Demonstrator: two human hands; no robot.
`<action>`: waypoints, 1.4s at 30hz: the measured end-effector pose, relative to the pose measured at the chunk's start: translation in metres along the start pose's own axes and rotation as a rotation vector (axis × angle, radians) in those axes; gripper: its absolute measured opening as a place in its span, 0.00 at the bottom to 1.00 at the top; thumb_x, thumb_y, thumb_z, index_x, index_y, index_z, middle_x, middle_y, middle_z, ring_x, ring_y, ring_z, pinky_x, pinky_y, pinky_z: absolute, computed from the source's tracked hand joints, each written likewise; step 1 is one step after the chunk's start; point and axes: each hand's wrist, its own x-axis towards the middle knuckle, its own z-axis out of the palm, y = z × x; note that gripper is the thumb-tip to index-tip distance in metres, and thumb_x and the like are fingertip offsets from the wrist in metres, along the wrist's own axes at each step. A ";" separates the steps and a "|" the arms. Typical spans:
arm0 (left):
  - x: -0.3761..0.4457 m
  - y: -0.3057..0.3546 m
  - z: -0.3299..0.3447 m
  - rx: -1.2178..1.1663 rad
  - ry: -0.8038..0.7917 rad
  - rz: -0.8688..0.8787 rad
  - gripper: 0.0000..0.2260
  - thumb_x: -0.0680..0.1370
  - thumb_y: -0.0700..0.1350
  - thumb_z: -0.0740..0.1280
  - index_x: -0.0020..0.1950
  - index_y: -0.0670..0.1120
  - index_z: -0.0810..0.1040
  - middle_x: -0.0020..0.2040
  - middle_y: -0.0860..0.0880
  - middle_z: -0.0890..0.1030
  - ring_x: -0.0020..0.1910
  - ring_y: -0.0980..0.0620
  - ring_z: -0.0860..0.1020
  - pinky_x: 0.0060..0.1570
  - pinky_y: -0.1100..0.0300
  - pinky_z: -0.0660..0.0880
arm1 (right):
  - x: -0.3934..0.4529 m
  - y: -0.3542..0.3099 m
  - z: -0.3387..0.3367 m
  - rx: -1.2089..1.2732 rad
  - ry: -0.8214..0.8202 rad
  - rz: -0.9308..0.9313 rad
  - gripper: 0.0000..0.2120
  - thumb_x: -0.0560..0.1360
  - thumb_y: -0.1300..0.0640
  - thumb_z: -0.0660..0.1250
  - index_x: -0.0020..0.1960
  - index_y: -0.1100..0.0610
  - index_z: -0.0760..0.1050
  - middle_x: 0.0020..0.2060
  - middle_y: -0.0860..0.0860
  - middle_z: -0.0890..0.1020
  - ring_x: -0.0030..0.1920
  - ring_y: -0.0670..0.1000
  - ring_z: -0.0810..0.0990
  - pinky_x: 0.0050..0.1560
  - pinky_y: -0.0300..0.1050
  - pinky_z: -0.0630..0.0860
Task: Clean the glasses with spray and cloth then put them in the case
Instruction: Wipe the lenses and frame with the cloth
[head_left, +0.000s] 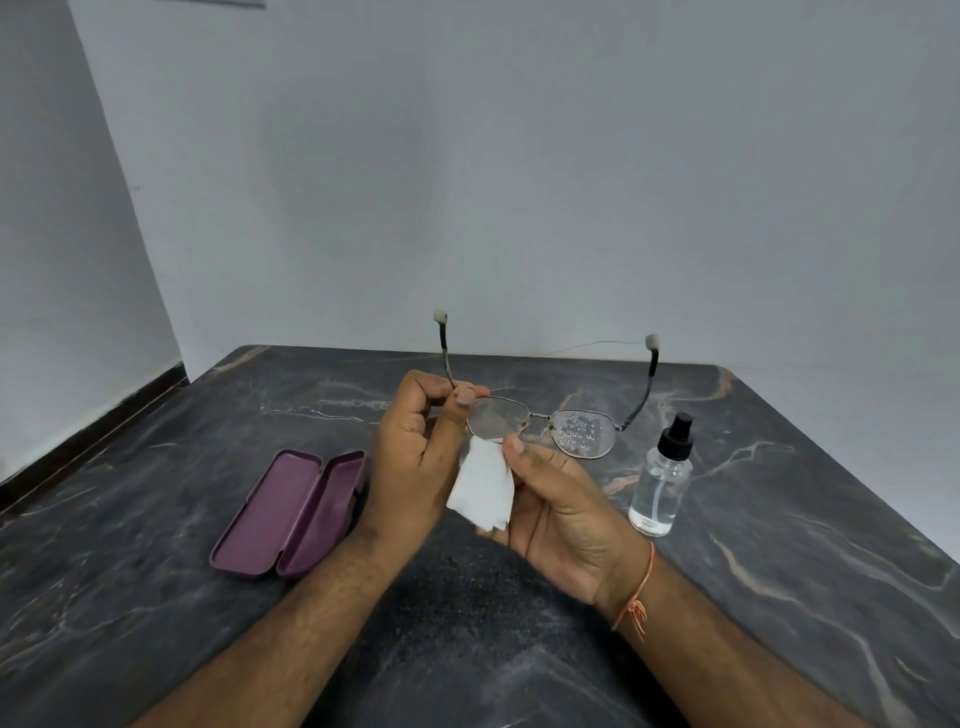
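Left hand (415, 457) has the glasses (540, 421) pinched at the hinge end, thumb and fingers curled round the temple, holding them up above the bench (156, 597) with both temples pointing away. Right hand (561, 514) grips a folded white cloth (483, 488), thumb pressing it against the bottom edge of the lens nearest the left hand. That lens looks hazy and smeared, while the other lens is covered in little spray droplets. Thin metal frame, pale tips on the temples. The purple case (291, 514) lies open on the bench to the left of the hands, and the clear spray bottle (662, 483) with a black nozzle stands upright to the right.
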 end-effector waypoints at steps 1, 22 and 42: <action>0.000 0.000 0.000 -0.004 -0.001 -0.001 0.06 0.83 0.53 0.69 0.51 0.66 0.81 0.53 0.55 0.89 0.53 0.57 0.88 0.48 0.65 0.82 | 0.000 0.000 0.000 -0.020 0.016 -0.002 0.20 0.75 0.47 0.76 0.60 0.60 0.87 0.56 0.60 0.88 0.53 0.57 0.89 0.43 0.49 0.85; 0.001 -0.009 -0.010 0.391 0.009 0.144 0.10 0.85 0.54 0.66 0.57 0.48 0.81 0.51 0.54 0.86 0.51 0.53 0.84 0.49 0.49 0.82 | 0.004 -0.007 -0.009 0.006 0.151 -0.107 0.15 0.72 0.54 0.82 0.58 0.53 0.89 0.58 0.59 0.88 0.50 0.52 0.88 0.39 0.44 0.82; 0.003 -0.011 -0.012 0.373 -0.005 0.090 0.11 0.84 0.54 0.66 0.56 0.48 0.82 0.51 0.55 0.86 0.51 0.52 0.84 0.49 0.55 0.81 | 0.009 -0.003 -0.012 -0.053 0.204 -0.089 0.17 0.66 0.51 0.85 0.53 0.52 0.90 0.54 0.58 0.89 0.45 0.50 0.88 0.37 0.42 0.81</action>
